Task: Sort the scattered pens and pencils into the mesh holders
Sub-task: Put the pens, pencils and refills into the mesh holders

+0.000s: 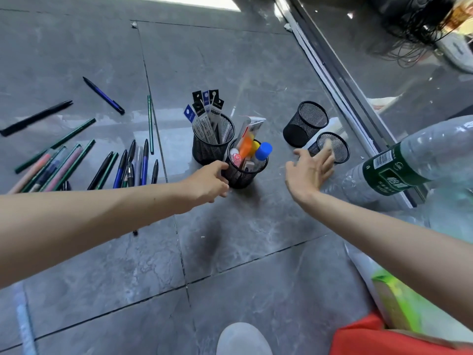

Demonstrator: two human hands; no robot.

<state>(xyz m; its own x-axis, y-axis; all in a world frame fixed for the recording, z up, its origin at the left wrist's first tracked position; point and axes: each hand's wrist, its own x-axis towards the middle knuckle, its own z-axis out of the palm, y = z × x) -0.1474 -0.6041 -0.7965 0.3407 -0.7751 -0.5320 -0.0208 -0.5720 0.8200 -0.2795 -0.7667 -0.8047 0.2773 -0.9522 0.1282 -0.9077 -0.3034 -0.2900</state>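
Note:
Several pens and green pencils (76, 162) lie scattered on the grey floor at the left. Four black mesh holders stand in the middle. One holder (212, 147) carries packaged refills; in front of it a second holder (243, 175) has glue sticks and erasers. My left hand (208, 181) grips the side of that second holder. To the right stand an empty upright holder (304, 124) and a tilted empty holder (332, 147). My right hand (309, 171) reaches with spread fingers to the tilted holder, fingertips at its side.
A large clear water bottle with a green label (399, 170) lies at the right, close to my right arm. A metal door track (340, 80) runs diagonally behind the holders. A shoe tip (243, 339) shows at the bottom.

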